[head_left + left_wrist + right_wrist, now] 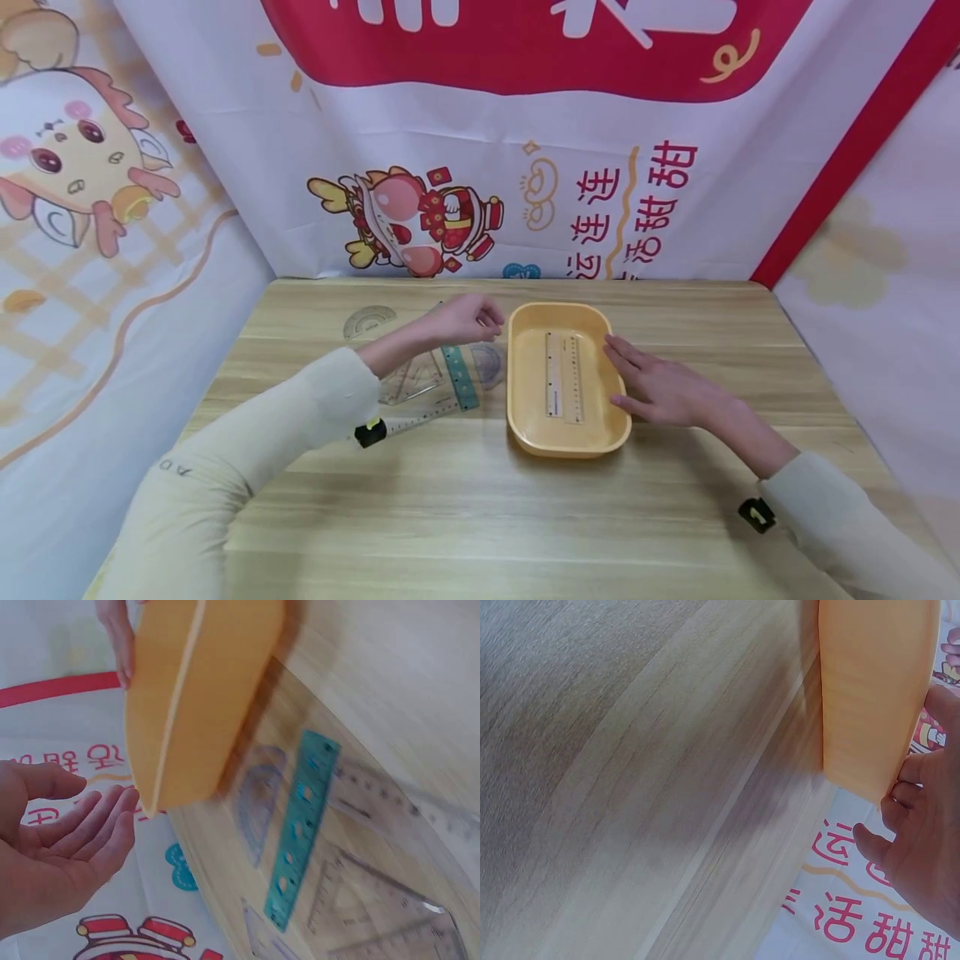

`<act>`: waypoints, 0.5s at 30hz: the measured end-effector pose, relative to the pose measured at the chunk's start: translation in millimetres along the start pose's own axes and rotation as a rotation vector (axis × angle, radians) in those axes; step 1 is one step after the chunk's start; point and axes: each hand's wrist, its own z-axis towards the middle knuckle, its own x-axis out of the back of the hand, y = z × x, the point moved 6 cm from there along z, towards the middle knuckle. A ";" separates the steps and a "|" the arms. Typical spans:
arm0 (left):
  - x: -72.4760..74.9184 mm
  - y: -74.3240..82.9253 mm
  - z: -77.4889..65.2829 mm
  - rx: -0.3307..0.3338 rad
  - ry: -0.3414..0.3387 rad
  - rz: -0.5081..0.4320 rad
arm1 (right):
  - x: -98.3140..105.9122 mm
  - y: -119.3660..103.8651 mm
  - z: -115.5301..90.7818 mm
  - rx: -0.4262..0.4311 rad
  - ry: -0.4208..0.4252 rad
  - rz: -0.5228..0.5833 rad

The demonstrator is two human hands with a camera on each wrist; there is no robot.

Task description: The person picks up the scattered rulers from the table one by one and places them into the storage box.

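A yellow plastic basin (570,450) stands on the table with two clear rulers, a left ruler (554,379) and a right ruler (573,383), lying side by side inside. My right hand (667,390) rests its fingertips and thumb on the basin's right rim. Just left of the basin hovers my left hand (465,318), fingers loosely bent around nothing. The left wrist view shows that hand's palm (67,855) apart from the basin wall. Below it lie a teal ruler (461,379), a bluish protractor (487,364) and clear set squares (412,382), partly overlapping.
A clear protractor (369,321) lies at the table's back left. Another clear ruler (412,802) lies beside the teal one. Printed cloth (450,117) hangs behind the wooden table (480,533) and along both sides.
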 end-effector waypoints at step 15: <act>-3.7 -44.2 1.3 -0.092 -0.072 0.183 | 2.4 1.2 -2.4 0.000 0.011 0.008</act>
